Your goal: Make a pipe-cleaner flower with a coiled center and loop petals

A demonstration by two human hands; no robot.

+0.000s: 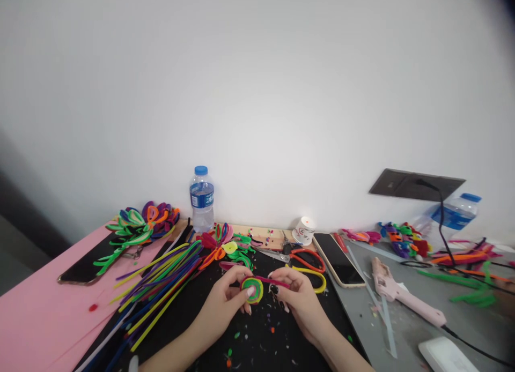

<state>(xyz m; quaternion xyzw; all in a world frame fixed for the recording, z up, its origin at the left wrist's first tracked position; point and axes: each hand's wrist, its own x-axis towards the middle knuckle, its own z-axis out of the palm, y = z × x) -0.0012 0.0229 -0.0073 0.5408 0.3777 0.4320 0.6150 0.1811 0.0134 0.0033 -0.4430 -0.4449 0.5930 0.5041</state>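
Pinched in my left hand [225,301] is a flat coil of pipe cleaner [253,291], wound in green and yellow rings with a dark pink strand at its edge. That dark pink pipe cleaner [271,280] runs from the coil to the right, where the fingers of my right hand [298,294] close on it. Just behind the hands lie scissors with orange handles [308,259] and yellow-handled scissors [314,278]. A finished pipe cleaner flower [219,248] with several bright petals rests a little to the left of them.
Loose pipe cleaners [164,286] spread over the black mat at left. A water bottle [202,200] stands against the wall, near a paper cup [303,231]. Two phones [340,259] flank the mat. At right lie a pink glue gun [406,294] with its cord and another person's hand [505,294].
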